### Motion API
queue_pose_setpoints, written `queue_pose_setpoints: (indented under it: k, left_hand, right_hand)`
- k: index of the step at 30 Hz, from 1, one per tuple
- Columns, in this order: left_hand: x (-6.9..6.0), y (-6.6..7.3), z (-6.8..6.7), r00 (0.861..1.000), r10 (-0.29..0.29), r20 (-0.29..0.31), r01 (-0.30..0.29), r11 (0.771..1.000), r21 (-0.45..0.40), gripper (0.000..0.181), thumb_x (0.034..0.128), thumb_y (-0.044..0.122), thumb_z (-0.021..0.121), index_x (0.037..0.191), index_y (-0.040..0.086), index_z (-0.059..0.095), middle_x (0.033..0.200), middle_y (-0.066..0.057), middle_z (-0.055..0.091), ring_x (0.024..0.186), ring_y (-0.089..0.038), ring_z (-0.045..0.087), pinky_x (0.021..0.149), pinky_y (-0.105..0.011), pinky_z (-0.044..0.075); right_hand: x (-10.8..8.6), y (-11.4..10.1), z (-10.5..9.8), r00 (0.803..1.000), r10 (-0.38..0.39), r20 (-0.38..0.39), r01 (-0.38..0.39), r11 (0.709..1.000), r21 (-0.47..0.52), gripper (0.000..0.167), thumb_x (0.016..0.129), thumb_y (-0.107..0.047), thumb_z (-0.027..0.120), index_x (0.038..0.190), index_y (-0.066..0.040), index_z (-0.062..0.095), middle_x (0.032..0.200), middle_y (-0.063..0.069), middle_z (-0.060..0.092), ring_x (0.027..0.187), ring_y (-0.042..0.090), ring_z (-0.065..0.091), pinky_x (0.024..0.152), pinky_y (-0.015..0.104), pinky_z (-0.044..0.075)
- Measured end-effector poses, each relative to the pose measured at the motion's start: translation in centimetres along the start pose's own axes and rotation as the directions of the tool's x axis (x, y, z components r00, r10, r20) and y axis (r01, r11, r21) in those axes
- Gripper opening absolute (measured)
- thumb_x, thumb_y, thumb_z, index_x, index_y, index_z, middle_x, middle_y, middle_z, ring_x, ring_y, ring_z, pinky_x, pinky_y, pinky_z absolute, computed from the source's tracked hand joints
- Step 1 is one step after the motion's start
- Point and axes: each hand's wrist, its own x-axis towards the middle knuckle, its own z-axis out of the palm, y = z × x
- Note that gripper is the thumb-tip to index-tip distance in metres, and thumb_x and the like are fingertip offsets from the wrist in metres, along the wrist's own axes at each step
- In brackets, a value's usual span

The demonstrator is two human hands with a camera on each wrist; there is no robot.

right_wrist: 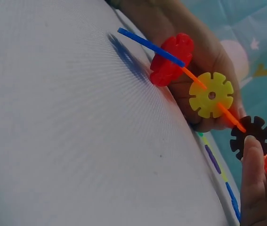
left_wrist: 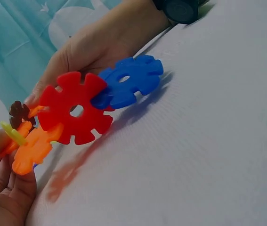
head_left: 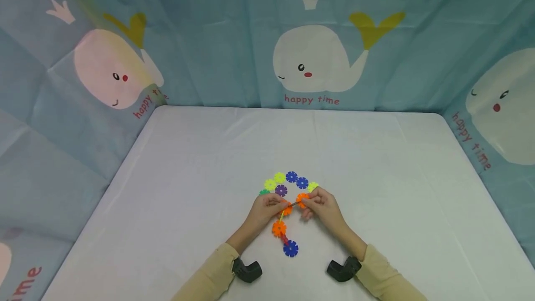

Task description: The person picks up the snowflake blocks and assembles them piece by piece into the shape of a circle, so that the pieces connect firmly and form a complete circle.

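A chain of slotted plastic discs hangs between my two hands. From its free end come a blue disc (head_left: 290,248), a red disc (left_wrist: 75,108), an orange disc (head_left: 279,229), a yellow disc (right_wrist: 211,95), a second orange disc (head_left: 286,207), a brown disc (right_wrist: 252,134) and a third orange disc (head_left: 303,200). My left hand (head_left: 267,207) pinches the second orange disc between thumb and fingers. With my right hand (head_left: 321,204) I pinch the third orange disc, a fingertip touching the brown one. Fingers partly hide where brown and orange meet.
Behind my hands, more discs lie on the white table (head_left: 200,161): a purple disc (head_left: 281,190), yellow discs (head_left: 270,185), blue discs (head_left: 291,177) and a partly covered green disc (head_left: 264,192). Black devices sit at both wrists. A whale-print curtain (head_left: 234,59) stands behind the table.
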Motion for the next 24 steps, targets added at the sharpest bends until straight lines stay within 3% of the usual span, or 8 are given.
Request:
queue_pose_setpoints:
  k: [6, 10, 15, 21, 24]
  left_hand:
    - [0.0, 0.3, 0.0, 1.000, 0.006, 0.005, -0.007, 0.999, 0.041, 0.017, 0.0851, 0.010, 0.061, 0.088, -0.006, 0.061, 0.073, -0.006, 0.061, 0.057, -0.010, 0.051, 0.052, -0.020, 0.043]
    - [-0.6, 1.7, -0.1, 1.000, 0.000, 0.030, -0.001, 1.000, 0.021, 0.022, 0.0866, 0.009, 0.058, 0.099, -0.009, 0.057, 0.076, -0.008, 0.062, 0.061, -0.010, 0.051, 0.058, -0.020, 0.043]
    - [-1.2, 3.1, -0.3, 0.998, 0.015, 0.068, -0.021, 0.996, 0.088, 0.022, 0.0889, 0.012, 0.056, 0.103, -0.005, 0.059, 0.080, -0.008, 0.062, 0.065, -0.010, 0.050, 0.062, -0.021, 0.042]
    - [-1.2, 3.0, -0.2, 0.991, 0.069, 0.114, -0.087, 0.982, 0.168, 0.017, 0.0885, 0.015, 0.057, 0.095, 0.000, 0.064, 0.072, 0.001, 0.058, 0.064, -0.008, 0.046, 0.060, -0.020, 0.040]
    - [-1.3, 2.9, -0.1, 0.989, 0.080, 0.122, -0.102, 0.977, 0.186, 0.017, 0.0875, 0.013, 0.058, 0.093, -0.001, 0.066, 0.064, 0.004, 0.052, 0.058, -0.006, 0.042, 0.056, -0.018, 0.036]
  right_hand:
    - [0.0, 0.1, 0.0, 0.999, -0.034, -0.006, 0.034, 0.999, -0.017, 0.020, 0.087, -0.005, 0.058, 0.089, 0.012, 0.047, 0.070, 0.025, 0.059, 0.054, 0.022, 0.060, 0.050, 0.036, 0.050]
    - [0.0, -0.3, 0.1, 0.996, -0.077, 0.037, 0.078, 0.997, -0.025, 0.022, 0.089, -0.001, 0.052, 0.102, 0.016, 0.047, 0.079, 0.028, 0.058, 0.062, 0.025, 0.062, 0.056, 0.038, 0.050]
    - [-0.1, -0.6, 0.2, 0.990, -0.090, 0.111, 0.094, 0.995, -0.038, 0.028, 0.090, 0.004, 0.047, 0.114, 0.017, 0.044, 0.081, 0.028, 0.056, 0.064, 0.027, 0.061, 0.059, 0.036, 0.050]
    - [-0.2, -1.2, 0.6, 0.977, -0.114, 0.180, 0.131, 0.988, -0.085, 0.018, 0.086, 0.012, 0.049, 0.103, 0.012, 0.042, 0.071, 0.028, 0.057, 0.054, 0.034, 0.056, 0.052, 0.037, 0.049]
    - [-0.2, -0.5, 0.3, 0.966, -0.184, 0.181, 0.218, 0.956, -0.194, 0.013, 0.085, 0.008, 0.054, 0.097, 0.006, 0.049, 0.070, 0.019, 0.061, 0.053, 0.027, 0.057, 0.051, 0.033, 0.049]
